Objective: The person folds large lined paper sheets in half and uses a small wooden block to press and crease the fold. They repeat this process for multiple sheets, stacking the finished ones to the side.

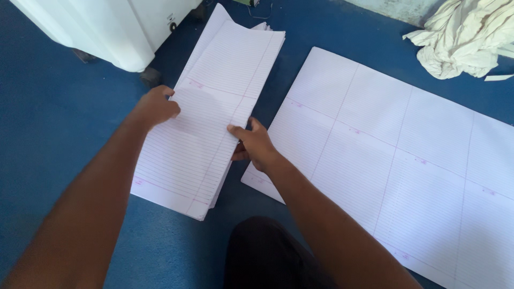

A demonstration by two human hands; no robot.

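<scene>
I am gripping the stack of folded lined sheets (214, 123) on the blue floor (59, 123), left hand (156, 106) curled over one edge, right hand (254, 143) pinching the other; uneven pressure risks fanning the sheets crooked.

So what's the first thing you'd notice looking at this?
Two hands grip a stack of folded lined paper in the middle of the blue floor: the left hand on its left edge, the right hand on its right edge. Beside it on the right lies a big flat lined sheet, with a crumpled white cloth in the top right corner.
</scene>
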